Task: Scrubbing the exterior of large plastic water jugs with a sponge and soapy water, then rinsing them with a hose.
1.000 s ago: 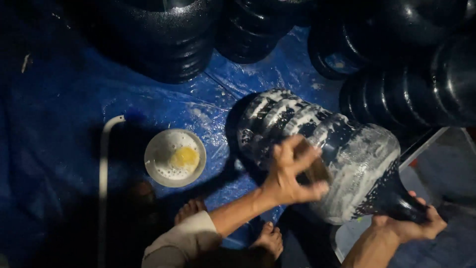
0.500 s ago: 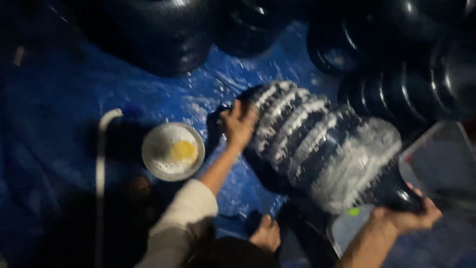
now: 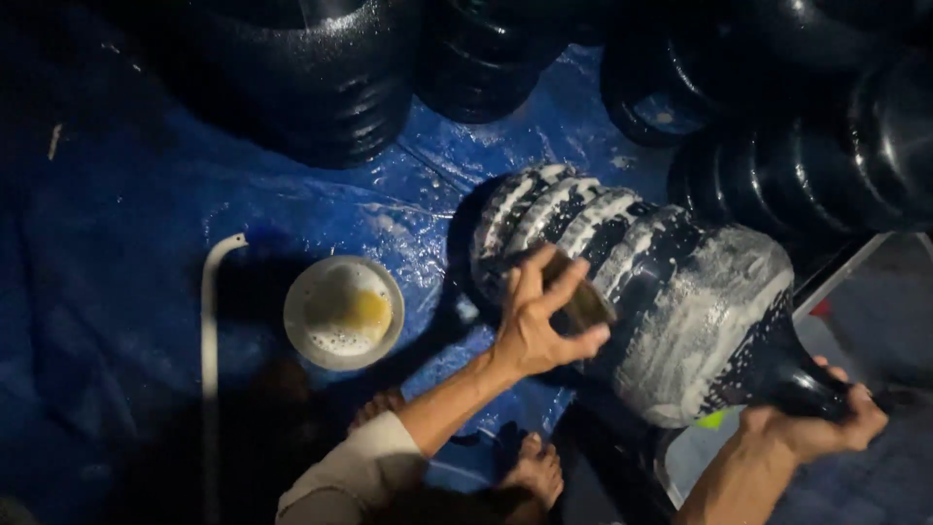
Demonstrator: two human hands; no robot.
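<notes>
a big dark water jug (image 3: 671, 292) lies on its side on a wet blue tarp (image 3: 146, 243), its ribbed wall streaked white with suds. its long axis runs from the base at upper left, near the middle of the view, down to the narrow neck at lower right.

the left hand (image 3: 539, 326) rests on the ribbed wall near the base end, fingers spread and pressed over a small dark sponge (image 3: 583, 301); thumb and fingers are clamped on the sponge against the jug. the right hand (image 3: 816, 428) is closed around the jug's neck at the lower right, holding that end. the two hands sit at opposite ends of the axis, the left on the body, the right on the neck. the neck end hangs over a pale tray (image 3: 700, 452) at the tarp's edge; what the tray holds cannot be told.

just left of the jug, apart from it, stands a round white bowl (image 3: 343, 313) holding foamy liquid with a yellow patch. the left hand is the nearer one to it. a thin white pipe (image 3: 209, 331) lies left of the bowl.

more dark jugs (image 3: 321, 87) stand packed along the top and right; their contents cannot be told. bare feet (image 3: 530, 472) show at the bottom edge.
</notes>
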